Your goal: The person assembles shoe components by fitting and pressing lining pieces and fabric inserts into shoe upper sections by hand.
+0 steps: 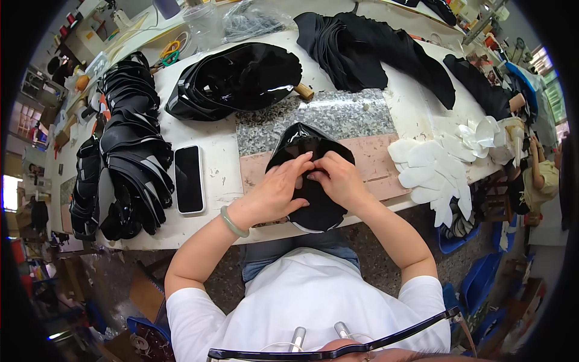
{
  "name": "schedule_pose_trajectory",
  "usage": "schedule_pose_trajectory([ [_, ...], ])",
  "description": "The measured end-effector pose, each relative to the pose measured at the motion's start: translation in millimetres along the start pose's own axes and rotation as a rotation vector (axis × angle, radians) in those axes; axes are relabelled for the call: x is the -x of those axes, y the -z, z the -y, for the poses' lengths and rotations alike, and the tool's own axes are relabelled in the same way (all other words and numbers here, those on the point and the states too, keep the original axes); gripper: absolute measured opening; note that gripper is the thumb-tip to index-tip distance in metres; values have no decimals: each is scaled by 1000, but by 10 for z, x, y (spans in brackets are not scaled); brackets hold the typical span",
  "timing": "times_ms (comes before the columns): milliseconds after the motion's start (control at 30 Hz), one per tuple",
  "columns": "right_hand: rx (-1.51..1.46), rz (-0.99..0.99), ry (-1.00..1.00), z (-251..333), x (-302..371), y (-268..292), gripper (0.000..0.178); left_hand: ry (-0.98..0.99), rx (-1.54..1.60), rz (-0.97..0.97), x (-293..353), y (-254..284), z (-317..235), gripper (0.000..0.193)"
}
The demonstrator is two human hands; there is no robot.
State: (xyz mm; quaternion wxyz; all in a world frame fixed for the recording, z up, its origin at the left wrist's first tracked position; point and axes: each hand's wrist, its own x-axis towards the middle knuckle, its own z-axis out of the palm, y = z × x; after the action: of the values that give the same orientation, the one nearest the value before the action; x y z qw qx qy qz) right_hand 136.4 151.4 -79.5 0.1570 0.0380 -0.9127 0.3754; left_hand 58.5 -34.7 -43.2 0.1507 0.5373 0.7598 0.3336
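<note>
A black shoe upper, glossy at its pointed far end and matte nearer me, lies at the table's front edge, its near end overhanging. My left hand rests on its left side, the fingertips pressed together at the middle and the thumb pointing right. From the right, my right hand pinches the upper at the middle with bent fingers. Both sets of fingertips almost meet there. What lies right under them is hidden. Beneath the upper is a pinkish board, with a speckled stone slab behind it.
A phone lies to the left, beside bundled black shoe pieces. Farther back are a glossy black stack, a wooden handle and matte black pieces. White cut pieces spread at the right, above a blue basket.
</note>
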Motion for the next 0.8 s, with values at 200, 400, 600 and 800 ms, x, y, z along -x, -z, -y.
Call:
schedule_pose_trajectory([
  [200, 12, 36, -124, 42, -45, -16, 12, 142, 98, 81, -43, 25, -5, 107],
  [400, 42, 81, 379, 166, 89, 173, 12, 87, 72, 102, -37, 7, 66, 111],
  [600, -75, 319, 392, 162, 270, 329, 24, 40, -54, 87, -20, 25, 72, 110],
  [800, -121, 256, 134, 72, 56, 168, 36, 91, -13, 98, 29, -25, 99, 106],
])
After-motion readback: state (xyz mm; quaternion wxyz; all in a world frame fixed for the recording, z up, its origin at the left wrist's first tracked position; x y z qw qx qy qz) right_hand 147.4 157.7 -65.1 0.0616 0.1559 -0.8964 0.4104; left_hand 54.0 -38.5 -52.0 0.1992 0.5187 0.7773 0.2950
